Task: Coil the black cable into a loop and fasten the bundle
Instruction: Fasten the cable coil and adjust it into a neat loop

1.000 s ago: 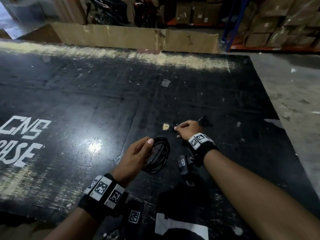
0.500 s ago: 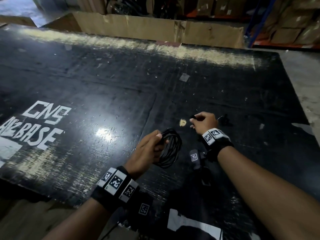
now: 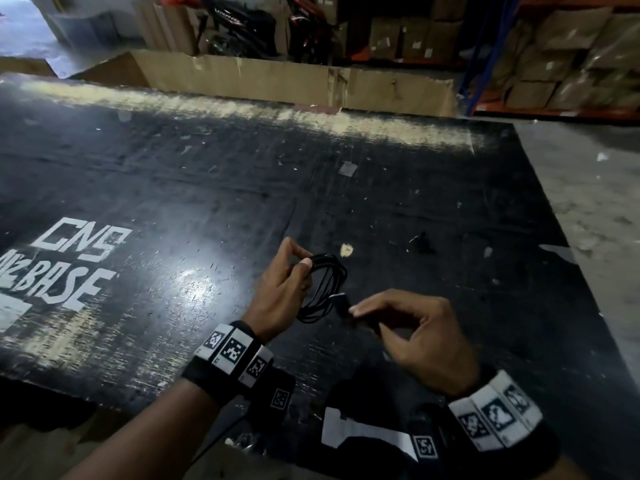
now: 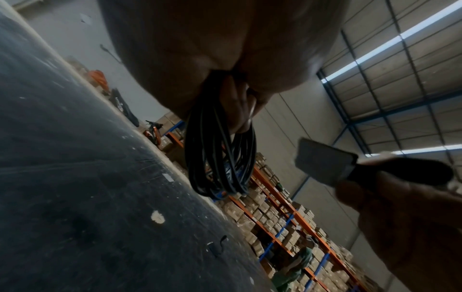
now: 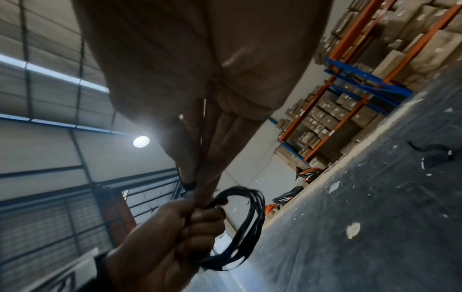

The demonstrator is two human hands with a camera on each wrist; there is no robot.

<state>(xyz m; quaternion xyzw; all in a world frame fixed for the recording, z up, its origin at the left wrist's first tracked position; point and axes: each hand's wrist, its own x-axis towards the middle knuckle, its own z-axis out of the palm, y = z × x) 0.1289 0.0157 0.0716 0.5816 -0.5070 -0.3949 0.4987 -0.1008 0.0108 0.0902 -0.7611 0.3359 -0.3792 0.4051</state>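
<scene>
The black cable [image 3: 329,285] is wound into a small coil of several turns. My left hand [image 3: 287,289] pinches the coil at its top and holds it upright just above the black table [image 3: 207,188]. From the left wrist the coil [image 4: 217,158] hangs below the fingers; from the right wrist the coil [image 5: 250,223] shows in the left hand [image 5: 170,237]. My right hand [image 3: 408,327] pinches a small black piece with a flat grey tip [image 3: 343,304] between thumb and fingers, right beside the coil's lower edge. The grey tip [image 4: 322,160] points at the coil. I cannot tell whether it is a plug or a strap.
A small black item [image 3: 420,244] lies on the table beyond my hands, with a pale chipped spot [image 3: 346,250] near it. A white label [image 3: 360,434] sits at the near edge. Flattened cardboard [image 3: 277,77] borders the far edge, and racks of boxes [image 3: 571,64] stand at the right.
My right hand left the far spot on the table and came back toward me with the small black piece, ending beside the coil. My left hand lifted the coil slightly and tightened its hold.
</scene>
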